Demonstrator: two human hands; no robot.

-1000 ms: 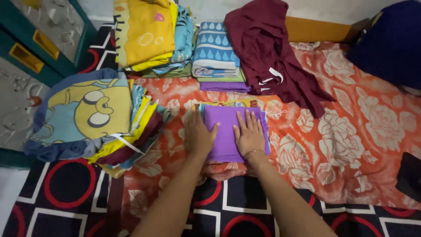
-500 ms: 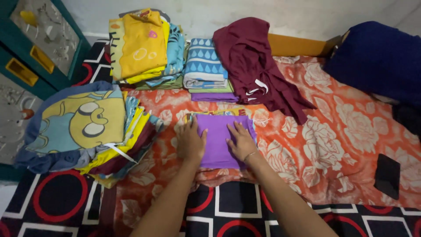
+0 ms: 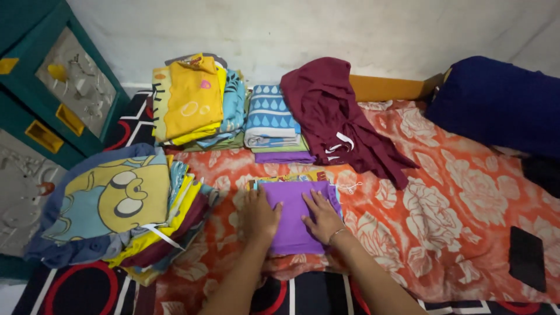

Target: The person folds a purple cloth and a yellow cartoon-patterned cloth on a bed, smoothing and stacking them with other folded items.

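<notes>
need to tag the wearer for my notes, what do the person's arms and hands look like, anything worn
Both forearms are bare, with no sleeves in view. The right hand has a thin bracelet at the wrist. The left hand shows no ring, watch or glove.

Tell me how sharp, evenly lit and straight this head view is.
Head view: the left hand, right hand and folded purple cloth are sharp and softly lit, with no glare; the edges darken around the blue bundle; wide-lens bending slants the green cabinet at the left.
</notes>
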